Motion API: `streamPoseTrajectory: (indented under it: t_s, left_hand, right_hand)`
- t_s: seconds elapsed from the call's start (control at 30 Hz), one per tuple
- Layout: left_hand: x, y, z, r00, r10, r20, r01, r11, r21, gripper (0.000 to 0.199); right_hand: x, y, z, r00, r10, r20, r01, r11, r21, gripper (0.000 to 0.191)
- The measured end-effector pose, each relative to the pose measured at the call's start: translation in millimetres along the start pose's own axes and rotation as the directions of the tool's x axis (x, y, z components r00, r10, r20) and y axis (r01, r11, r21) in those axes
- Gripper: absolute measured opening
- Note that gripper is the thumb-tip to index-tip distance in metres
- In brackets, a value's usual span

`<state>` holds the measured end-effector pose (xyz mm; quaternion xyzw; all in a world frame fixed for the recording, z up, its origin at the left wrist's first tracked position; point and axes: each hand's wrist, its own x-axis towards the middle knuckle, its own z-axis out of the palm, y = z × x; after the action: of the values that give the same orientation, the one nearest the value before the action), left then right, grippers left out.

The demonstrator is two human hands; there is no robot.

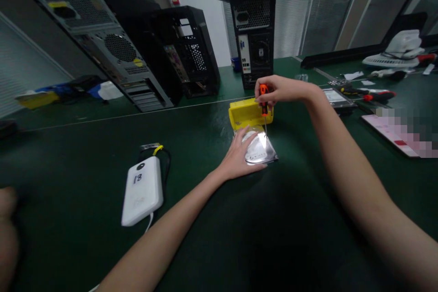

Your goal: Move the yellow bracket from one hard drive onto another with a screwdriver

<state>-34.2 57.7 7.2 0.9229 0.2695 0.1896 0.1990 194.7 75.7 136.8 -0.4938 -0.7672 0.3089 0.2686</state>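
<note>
A silver hard drive (256, 150) lies flat on the green table, in front of a yellow plastic box (246, 112). My left hand (237, 153) holds the drive from its left side, fingers spread over its top and thumb along the near edge. An orange and black screwdriver (263, 100) stands nearly upright in my right hand (273, 89), its handle closed in my fingers. The screwdriver's shaft points down to the right part of the drive's top. Whether its tip sits in a screw is too small to tell.
Computer cases (119, 50) stand along the back, one more (256, 36) behind the box. A white power bank (143, 191) with cables lies left. Pliers (371, 94), another drive (337, 98) and a pink-white board (390, 134) lie right. Part of another person's arm (7, 237) shows far left.
</note>
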Motion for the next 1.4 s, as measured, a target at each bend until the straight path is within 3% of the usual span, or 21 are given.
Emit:
streamPoseTrajectory:
  t_s: [0.47, 0.8, 1.13, 1.4]
  left_hand:
    - [-3, 0, 2.5, 1.0, -0.007, -0.007, 0.008, 0.999, 0.036, 0.096]
    - [0, -6, 5.4, 0.998, 0.05, -0.048, -0.048, 0.998, 0.044, 0.086]
    - [-2, -2, 3.0, 0.999, 0.045, -0.03, -0.043, 0.997, 0.067, 0.082]
    - [-2, 0, 1.3, 0.997, 0.077, -0.013, -0.075, 0.992, 0.104, 0.075]
  right_hand:
    - [0, 2, 5, 0.998, 0.041, -0.057, -0.039, 0.999, 0.036, 0.018]
    - [2, 2, 7, 0.993, 0.068, -0.094, -0.064, 0.997, 0.047, 0.013]
    - [2, 7, 7, 0.995, 0.004, -0.102, 0.007, 0.995, 0.102, 0.021]
    - [2, 15, 0, 0.991, 0.019, -0.132, -0.012, 0.999, 0.053, 0.013]
